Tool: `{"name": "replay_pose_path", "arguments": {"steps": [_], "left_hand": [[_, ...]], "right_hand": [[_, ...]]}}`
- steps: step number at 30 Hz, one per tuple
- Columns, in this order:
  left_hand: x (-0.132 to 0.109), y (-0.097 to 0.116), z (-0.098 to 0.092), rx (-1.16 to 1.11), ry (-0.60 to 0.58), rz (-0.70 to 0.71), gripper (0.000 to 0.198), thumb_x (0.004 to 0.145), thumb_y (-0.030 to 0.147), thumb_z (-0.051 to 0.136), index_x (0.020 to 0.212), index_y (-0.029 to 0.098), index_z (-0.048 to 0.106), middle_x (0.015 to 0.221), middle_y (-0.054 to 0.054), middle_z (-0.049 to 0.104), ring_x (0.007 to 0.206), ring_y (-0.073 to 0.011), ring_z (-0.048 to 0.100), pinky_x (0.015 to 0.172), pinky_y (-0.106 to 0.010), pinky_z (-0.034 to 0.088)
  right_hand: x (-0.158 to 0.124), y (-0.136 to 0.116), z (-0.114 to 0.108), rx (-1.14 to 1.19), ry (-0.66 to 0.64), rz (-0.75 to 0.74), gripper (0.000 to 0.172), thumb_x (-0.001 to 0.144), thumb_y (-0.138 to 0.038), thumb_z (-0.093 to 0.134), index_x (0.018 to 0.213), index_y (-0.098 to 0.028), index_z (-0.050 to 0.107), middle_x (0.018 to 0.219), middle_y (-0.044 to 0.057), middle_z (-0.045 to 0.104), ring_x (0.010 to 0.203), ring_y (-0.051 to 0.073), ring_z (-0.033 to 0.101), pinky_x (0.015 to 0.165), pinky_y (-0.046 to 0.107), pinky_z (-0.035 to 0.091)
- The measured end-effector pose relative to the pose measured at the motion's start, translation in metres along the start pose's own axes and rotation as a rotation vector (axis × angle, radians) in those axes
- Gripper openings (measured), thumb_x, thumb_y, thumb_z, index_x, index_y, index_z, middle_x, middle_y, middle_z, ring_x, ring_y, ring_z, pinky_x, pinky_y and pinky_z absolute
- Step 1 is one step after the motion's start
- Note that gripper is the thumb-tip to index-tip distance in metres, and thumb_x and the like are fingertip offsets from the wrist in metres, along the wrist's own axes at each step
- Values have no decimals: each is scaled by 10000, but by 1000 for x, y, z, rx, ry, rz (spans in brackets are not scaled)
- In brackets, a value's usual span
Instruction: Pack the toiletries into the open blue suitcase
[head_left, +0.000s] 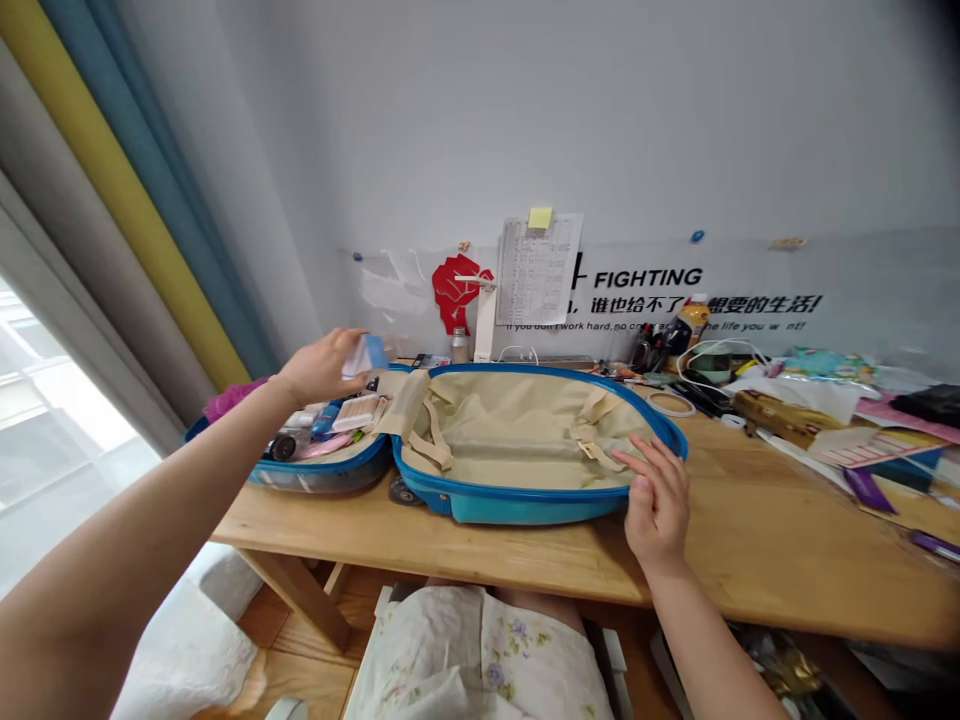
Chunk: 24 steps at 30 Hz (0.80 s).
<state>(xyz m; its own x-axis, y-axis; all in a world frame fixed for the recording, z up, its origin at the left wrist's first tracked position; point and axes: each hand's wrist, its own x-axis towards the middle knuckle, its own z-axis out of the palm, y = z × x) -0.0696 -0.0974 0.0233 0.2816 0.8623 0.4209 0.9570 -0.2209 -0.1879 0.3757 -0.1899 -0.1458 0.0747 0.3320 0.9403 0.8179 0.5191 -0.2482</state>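
A blue suitcase lies open on the wooden table, its beige-lined right half holding only straps with a buckle. Small items fill the left half, among them a pack of cotton swabs, a blue bottle and a pink item. Above that half, my left hand is closed on a small white and blue packet, whose kind I cannot make out. My right hand rests at the suitcase's right rim with its fingers apart and nothing in them.
Behind the suitcase stand a white desk lamp and a small jar. Papers, cables, a bottle and a purple marker clutter the table's right side. Curtains hang at the left. The table's front edge runs above my lap.
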Motion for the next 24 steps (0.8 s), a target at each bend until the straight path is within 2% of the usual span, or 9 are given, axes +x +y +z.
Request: {"name": "replay_pose_path", "arguments": {"steps": [3, 5, 7, 9, 12, 15, 18, 22, 24], "left_hand": [[14, 75, -18, -106, -95, 258, 726, 783, 458, 518, 1430, 186, 335, 1272, -114, 524, 1117, -284, 584, 917, -353, 479], [20, 128, -20, -184, -190, 439, 720, 792, 451, 522, 1424, 154, 347, 1285, -135, 530, 1116, -269, 588, 947, -335, 460], [25, 175, -15, -199, -327, 577, 729, 798, 460, 531, 1426, 138, 349, 1307, -150, 529, 1117, -271, 591, 955, -336, 454], [29, 216, -5, -185, -480, 652, 675, 820, 475, 517, 1393, 139, 401, 1307, -157, 540, 1107, -277, 601, 948, -347, 458], [35, 259, 14, -157, -637, 685, 593, 841, 500, 504, 1319, 149, 492, 1298, -158, 564, 1106, -280, 608, 924, -357, 475], [39, 284, 30, -144, -676, 680, 597, 826, 519, 537, 1298, 152, 523, 1299, -170, 573, 1083, -283, 624, 894, -369, 496], [37, 294, 42, -149, -675, 668, 625, 831, 515, 548, 1332, 143, 505, 1325, -190, 553, 1115, -299, 612, 913, -388, 492], [37, 286, 47, -202, -624, 655, 706, 822, 530, 577, 1424, 200, 413, 1381, -154, 520, 1183, -281, 575, 964, -378, 466], [40, 277, 47, -221, -586, 608, 663, 814, 573, 570, 1347, 182, 517, 1317, -164, 571, 1156, -289, 591, 956, -385, 469]], "right_hand": [[0, -1, -1, -2, -3, 11, 344, 945, -257, 353, 1044, -217, 679, 1194, 100, 653, 1246, 277, 511, 1048, 532, 389], [0, -2, -2, -10, -9, 21, 351, 945, -265, 349, 1041, -223, 684, 1194, 97, 653, 1238, 277, 518, 1046, 535, 393], [0, -2, -2, -13, -26, 32, 364, 945, -274, 341, 1045, -230, 689, 1198, 96, 650, 1236, 278, 518, 1047, 538, 395], [0, -2, -3, -3, -36, 39, 374, 946, -277, 336, 1054, -237, 692, 1200, 94, 647, 1240, 278, 512, 1054, 542, 386], [-1, -2, -3, 11, -30, 40, 368, 945, -272, 343, 1060, -239, 691, 1203, 93, 645, 1242, 278, 505, 1057, 545, 372], [-2, -2, -3, 8, -28, 33, 353, 945, -258, 350, 1054, -239, 685, 1201, 93, 647, 1243, 273, 504, 1054, 545, 365], [-2, -2, -3, 9, -31, 35, 347, 945, -259, 352, 1040, -240, 685, 1202, 90, 648, 1243, 269, 506, 1055, 540, 365], [-3, -2, -4, 11, -49, 63, 365, 946, -277, 344, 1045, -240, 693, 1204, 92, 650, 1243, 277, 506, 1061, 553, 363], [-3, -2, -3, 9, -52, 71, 371, 944, -282, 344, 1049, -241, 697, 1203, 91, 651, 1244, 280, 505, 1063, 557, 364]]}}
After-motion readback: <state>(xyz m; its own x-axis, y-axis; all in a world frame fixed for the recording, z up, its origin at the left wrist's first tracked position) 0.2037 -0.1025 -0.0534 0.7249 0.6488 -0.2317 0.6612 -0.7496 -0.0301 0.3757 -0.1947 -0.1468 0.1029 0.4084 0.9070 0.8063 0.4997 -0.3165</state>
